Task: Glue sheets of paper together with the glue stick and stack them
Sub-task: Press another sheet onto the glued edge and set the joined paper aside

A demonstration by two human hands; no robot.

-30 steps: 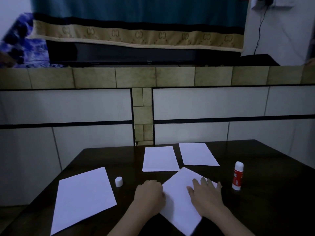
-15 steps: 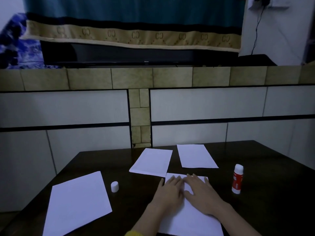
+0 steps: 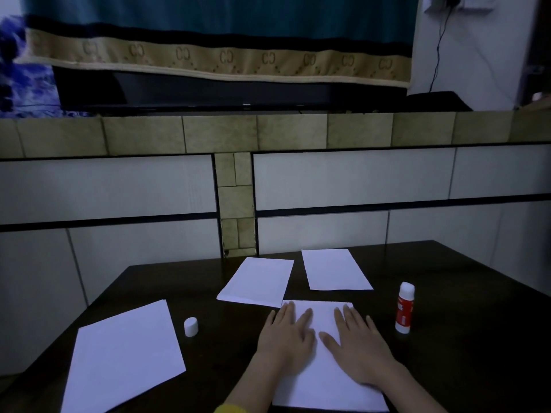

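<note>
Hands slid apart since last frame, sheet squared up.
Left hand (image 3: 284, 338) and right hand (image 3: 357, 341) press flat on my sheet (image 3: 323, 317), grasping nothing; uneven pressure could skew it.

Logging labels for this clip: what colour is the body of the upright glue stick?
Red with white markings, white top, on the upright glue stick; the head view shows it.

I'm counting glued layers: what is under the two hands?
Both the left hand and the right hand press flat on a white sheet lying on the dark table. Whether another sheet lies beneath it cannot be seen.
</note>
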